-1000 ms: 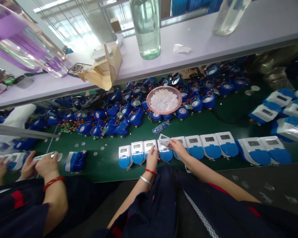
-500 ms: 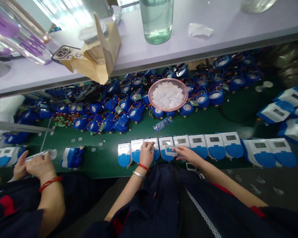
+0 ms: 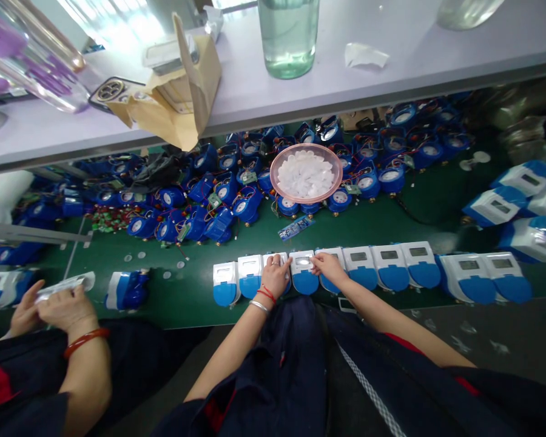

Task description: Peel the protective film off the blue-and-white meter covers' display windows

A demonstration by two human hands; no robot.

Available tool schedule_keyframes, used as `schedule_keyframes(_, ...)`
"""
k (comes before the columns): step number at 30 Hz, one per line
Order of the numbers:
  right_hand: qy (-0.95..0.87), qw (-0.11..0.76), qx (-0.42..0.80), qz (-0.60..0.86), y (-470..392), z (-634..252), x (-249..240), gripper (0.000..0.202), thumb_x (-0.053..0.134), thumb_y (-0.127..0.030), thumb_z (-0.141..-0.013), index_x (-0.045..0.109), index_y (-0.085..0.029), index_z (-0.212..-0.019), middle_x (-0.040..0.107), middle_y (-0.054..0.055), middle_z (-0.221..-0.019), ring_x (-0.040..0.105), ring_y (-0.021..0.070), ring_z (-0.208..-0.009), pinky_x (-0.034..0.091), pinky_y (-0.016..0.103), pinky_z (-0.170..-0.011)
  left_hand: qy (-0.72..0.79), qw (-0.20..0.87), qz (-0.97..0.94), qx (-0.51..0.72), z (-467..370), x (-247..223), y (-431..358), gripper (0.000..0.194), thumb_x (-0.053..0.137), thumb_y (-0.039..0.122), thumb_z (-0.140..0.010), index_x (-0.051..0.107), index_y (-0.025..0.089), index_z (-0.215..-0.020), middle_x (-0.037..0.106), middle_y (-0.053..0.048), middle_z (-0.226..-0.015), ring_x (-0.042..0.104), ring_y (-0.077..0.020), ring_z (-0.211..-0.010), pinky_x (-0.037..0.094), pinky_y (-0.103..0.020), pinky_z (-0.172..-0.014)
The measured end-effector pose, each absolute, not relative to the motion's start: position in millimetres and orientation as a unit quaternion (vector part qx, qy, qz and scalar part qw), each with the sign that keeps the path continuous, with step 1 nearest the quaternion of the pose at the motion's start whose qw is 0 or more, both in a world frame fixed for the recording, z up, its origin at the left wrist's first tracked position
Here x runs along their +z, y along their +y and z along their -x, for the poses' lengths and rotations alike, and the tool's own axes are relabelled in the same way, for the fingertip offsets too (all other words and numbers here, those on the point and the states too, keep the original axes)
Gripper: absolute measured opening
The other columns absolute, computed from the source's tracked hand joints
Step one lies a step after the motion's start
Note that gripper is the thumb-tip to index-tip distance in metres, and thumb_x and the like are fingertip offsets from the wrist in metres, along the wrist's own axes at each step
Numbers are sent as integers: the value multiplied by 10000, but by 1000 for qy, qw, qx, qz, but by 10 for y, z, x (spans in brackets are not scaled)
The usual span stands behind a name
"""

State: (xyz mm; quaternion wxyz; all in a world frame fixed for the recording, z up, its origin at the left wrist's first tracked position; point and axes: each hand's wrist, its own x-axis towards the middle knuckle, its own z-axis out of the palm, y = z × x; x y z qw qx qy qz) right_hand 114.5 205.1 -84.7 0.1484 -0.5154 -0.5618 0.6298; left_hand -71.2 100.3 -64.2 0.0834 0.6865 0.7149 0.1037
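Note:
A row of white-and-blue meters with small displays [image 3: 358, 257] lies along the bench's front edge. Above the display of the middle meter [image 3: 304, 282], my right hand [image 3: 330, 270] pinches the right end of a small rectangular window frame [image 3: 304, 262], which shines with glare. My left hand [image 3: 275, 276] rests at that meter's left side, over the neighbouring meter, its fingers partly spread and holding nothing visible. Another pale rectangular frame [image 3: 347, 305] lies by my lap, under my right forearm.
A pink bowl [image 3: 275, 185] of white pieces stands among several blue meter bodies [image 3: 248, 206]. A blue strip [image 3: 296, 227] lies before it. Overhead, a shelf [image 3: 391, 79] carries a green bottle [image 3: 289, 42] and torn box [image 3: 188, 91]. A co-worker's hands [image 3: 64, 309] work at left.
My right hand has brought the window frame up and left from the meter's blue lid to its display. My left hand has shifted slightly right, towards the same meter.

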Motion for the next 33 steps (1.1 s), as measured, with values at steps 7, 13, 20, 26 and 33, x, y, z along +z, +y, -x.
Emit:
schedule_keyframes(7,-563,152,630,512,2072,-1146,-906,157,566,-330,-825,557,-183,-769,659,16,-600,645,163,-545,519,252,-525,713,80,-688,107,710,-637,1005,479,445,222,-847,481,259,-1323,455,-136,-1189,395,-287,-1076,398,-432,-913)
schedule_keyframes(13,-564,147,622,523,2078,-1150,-943,155,561,-330,-823,562,-183,-774,658,16,-597,647,168,-542,513,255,-518,712,81,-689,109,710,-641,1017,487,452,216,-839,482,252,-1324,458,-136,-1177,394,-291,-1086,397,-438,-918)
schedule_keyframes(20,-567,150,621,520,2077,-1149,-921,169,565,-346,-820,569,-184,-773,662,21,-606,646,169,-552,512,254,-522,710,81,-691,104,707,-636,1019,490,459,223,-841,473,258,-1329,462,-135,-1175,395,-289,-1088,394,-434,-923)
schedule_keyframes(26,-567,145,625,516,2086,-1160,-886,175,563,-349,-819,570,-184,-761,658,18,-604,640,168,-552,516,260,-534,713,74,-689,105,698,-645,1022,500,473,210,-829,477,250,-1327,460,-132,-1175,398,-292,-1089,394,-440,-920)
schedule_keyframes(33,-582,164,616,505,2067,-1197,-928,183,546,-355,-828,582,-180,-789,659,24,-621,639,168,-551,516,261,-534,716,70,-687,101,696,-659,1026,509,474,220,-834,460,261,-1341,456,-133,-1181,396,-292,-1090,385,-438,-932)
